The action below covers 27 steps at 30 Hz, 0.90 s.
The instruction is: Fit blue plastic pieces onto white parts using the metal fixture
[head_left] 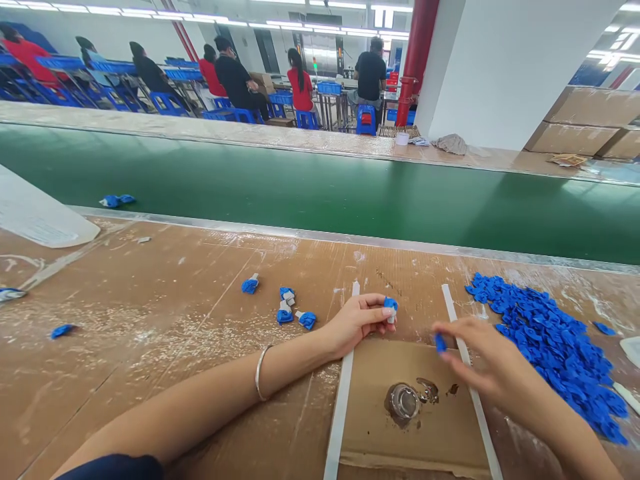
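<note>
Between the thumb and fingers of my left hand (pixel 361 320) is a small blue piece with a white part (pixel 391 309). My right hand (pixel 480 353), slightly blurred, pinches a small blue piece (pixel 440 343) between thumb and fingers, left of a large pile of blue pieces (pixel 560 347). Below both hands lies a cardboard sheet (pixel 370 413) edged by white tape, with a small clear round container (pixel 404 401) on it and dark wet marks beside it. Several blue-and-white pieces (pixel 307 320) lie on the brown table left of my left hand.
A green conveyor belt (pixel 300 193) runs across behind the brown table (pixel 200 280), carrying a blue-and-white bundle (pixel 117 201) at left. A white sheet (pixel 40 210) juts in at left. Beyond are seated people, a red pipe (pixel 414 67), a white pillar (pixel 480 73) and cardboard boxes (pixel 590 113).
</note>
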{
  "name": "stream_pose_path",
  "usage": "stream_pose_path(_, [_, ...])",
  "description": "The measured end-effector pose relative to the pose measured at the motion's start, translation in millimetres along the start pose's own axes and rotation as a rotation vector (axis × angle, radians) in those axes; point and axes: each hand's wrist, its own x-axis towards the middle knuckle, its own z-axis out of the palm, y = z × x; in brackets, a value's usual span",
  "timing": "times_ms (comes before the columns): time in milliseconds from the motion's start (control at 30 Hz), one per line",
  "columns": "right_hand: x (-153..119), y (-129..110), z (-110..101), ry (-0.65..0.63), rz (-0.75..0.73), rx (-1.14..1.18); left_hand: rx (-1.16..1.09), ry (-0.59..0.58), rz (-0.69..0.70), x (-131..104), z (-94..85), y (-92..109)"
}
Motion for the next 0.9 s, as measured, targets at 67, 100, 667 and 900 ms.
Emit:
stream_pose_path(67, [2.6,-26.0,-5.4,-0.091,-0.135,0.208,-0.008,0.006,0.013,0.8,-1.0,-4.4])
stream_pose_path(100, [3.9,-37.0,-6.0,-0.108,-0.199,0.230,-0.011,0.007,0.016,1.2,-1.8,-4.7])
stream_pose_path(667, [2.9,-49.2,9.5,0.292,0.142,0.698,-0.017,-0.177,0.003,-16.7,14.9,-7.9])
stream_pose_path(900, [7.0,-52.3,22.2,0.384,0.251,0.892,-0.080,-0.290,-0.077,-30.2,24.9,-11.7])
